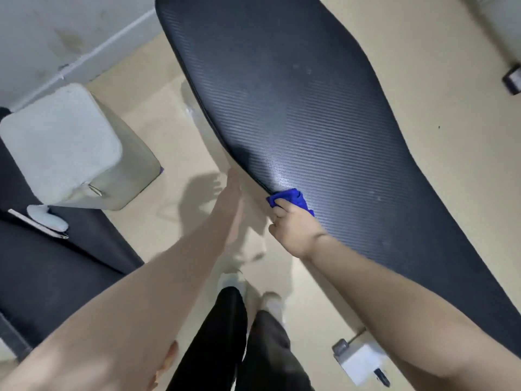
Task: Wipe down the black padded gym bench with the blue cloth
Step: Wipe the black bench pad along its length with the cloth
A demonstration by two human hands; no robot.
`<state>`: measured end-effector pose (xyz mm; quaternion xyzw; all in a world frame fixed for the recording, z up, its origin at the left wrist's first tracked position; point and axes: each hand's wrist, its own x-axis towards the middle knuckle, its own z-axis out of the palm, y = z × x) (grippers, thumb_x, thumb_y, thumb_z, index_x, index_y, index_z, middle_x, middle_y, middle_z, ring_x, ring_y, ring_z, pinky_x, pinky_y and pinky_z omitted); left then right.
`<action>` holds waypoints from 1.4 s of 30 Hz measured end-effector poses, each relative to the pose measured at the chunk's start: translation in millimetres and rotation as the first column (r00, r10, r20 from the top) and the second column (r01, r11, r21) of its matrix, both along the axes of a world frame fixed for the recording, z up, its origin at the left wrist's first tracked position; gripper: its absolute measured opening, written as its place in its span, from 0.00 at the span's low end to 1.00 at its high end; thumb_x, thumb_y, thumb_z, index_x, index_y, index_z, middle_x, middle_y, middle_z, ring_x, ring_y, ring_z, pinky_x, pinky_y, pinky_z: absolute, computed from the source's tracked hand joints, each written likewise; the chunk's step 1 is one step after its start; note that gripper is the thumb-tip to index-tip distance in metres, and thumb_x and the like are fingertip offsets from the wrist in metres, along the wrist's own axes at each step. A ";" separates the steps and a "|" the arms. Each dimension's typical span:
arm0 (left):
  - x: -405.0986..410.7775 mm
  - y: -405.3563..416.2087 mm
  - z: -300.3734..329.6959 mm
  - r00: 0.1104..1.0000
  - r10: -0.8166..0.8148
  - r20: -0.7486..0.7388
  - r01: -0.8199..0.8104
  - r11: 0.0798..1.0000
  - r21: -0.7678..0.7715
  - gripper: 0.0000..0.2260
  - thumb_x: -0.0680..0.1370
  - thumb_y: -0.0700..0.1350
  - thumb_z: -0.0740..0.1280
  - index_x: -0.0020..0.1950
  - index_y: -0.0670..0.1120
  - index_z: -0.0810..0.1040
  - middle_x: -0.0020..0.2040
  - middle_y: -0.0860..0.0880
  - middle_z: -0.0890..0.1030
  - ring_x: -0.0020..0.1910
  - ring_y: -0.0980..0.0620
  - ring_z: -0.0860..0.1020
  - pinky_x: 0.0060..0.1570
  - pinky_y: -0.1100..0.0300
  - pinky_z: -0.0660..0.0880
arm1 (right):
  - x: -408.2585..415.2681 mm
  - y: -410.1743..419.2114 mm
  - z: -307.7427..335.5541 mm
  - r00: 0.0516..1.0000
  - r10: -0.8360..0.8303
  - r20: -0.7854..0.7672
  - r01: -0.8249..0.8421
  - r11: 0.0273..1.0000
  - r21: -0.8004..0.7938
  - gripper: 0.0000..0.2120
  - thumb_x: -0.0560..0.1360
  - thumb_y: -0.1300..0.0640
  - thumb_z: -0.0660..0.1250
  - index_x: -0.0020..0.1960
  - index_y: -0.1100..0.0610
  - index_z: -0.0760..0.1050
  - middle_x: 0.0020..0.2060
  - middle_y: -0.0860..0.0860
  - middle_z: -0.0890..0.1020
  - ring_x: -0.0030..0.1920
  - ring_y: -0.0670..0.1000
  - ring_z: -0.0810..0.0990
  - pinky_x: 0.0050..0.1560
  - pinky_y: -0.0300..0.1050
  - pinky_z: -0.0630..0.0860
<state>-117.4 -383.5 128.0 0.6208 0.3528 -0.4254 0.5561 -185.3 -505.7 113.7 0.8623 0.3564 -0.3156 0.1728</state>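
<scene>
Head view: black ribbed bench (310,108) over beige floor (423,80), grey wall (56,29) behind.

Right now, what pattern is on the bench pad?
Fine ribbed lines across the black bench pad, clearest in the head view.

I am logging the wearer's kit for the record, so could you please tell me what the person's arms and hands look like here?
Both forearms are bare, with no sleeves in view. The left hand and right hand wear no gloves. No watch or wristband shows; whether there is a ring is too blurred to tell.
</scene>
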 end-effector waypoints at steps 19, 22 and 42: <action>-279.3 -157.9 -12.9 0.993 0.039 -0.112 -0.047 0.996 -0.072 0.15 0.79 0.58 0.58 0.47 0.48 0.73 0.45 0.49 0.71 0.42 0.54 0.71 0.46 0.57 0.72 | -343.0 -138.1 -11.4 0.927 -0.367 -0.078 0.375 0.901 0.218 0.15 0.67 0.65 0.57 0.51 0.56 0.76 0.47 0.52 0.80 0.58 0.56 0.71 0.71 0.50 0.52; -346.5 -180.3 -17.3 0.992 0.034 -0.119 -0.038 0.999 -0.031 0.18 0.80 0.59 0.53 0.40 0.48 0.69 0.41 0.49 0.72 0.39 0.49 0.71 0.49 0.53 0.69 | -393.5 -158.4 -11.7 0.922 -0.385 0.031 0.354 0.873 0.335 0.11 0.61 0.64 0.54 0.32 0.55 0.74 0.30 0.50 0.77 0.41 0.55 0.77 0.61 0.50 0.65; -583.0 -270.0 -6.5 0.987 -0.135 -0.087 0.124 0.985 -0.122 0.19 0.81 0.60 0.48 0.66 0.54 0.65 0.68 0.46 0.71 0.46 0.48 0.80 0.55 0.50 0.75 | -661.7 -291.0 -7.6 -0.643 -0.655 -0.396 0.393 -0.727 0.563 0.26 0.68 0.68 0.56 0.65 0.55 0.64 0.62 0.56 0.68 0.60 0.60 0.68 0.62 0.54 0.68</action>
